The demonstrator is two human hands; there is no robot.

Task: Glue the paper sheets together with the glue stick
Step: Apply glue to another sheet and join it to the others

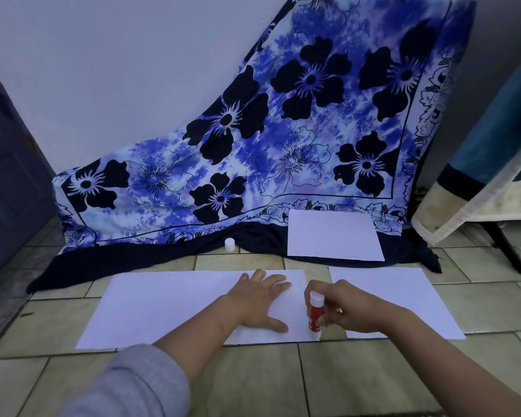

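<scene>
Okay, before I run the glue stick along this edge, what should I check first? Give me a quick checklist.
1. Cap off: ok, the white cap sits by the floral cloth.
2. Left hand flat on the large sheet, holding it down: ok.
3. Right hand has a firm grip on the glue stick, which is upright: ok.
4. Tip down at the large sheet's right edge: ok.
5. Enough glue twisted out: cannot tell.
6. Second sheet lying ready just to the right: ok.

Dim, bluish, even light with faint shadows; wide-angle bending at edges, detail perhaps slightly soft.
</scene>
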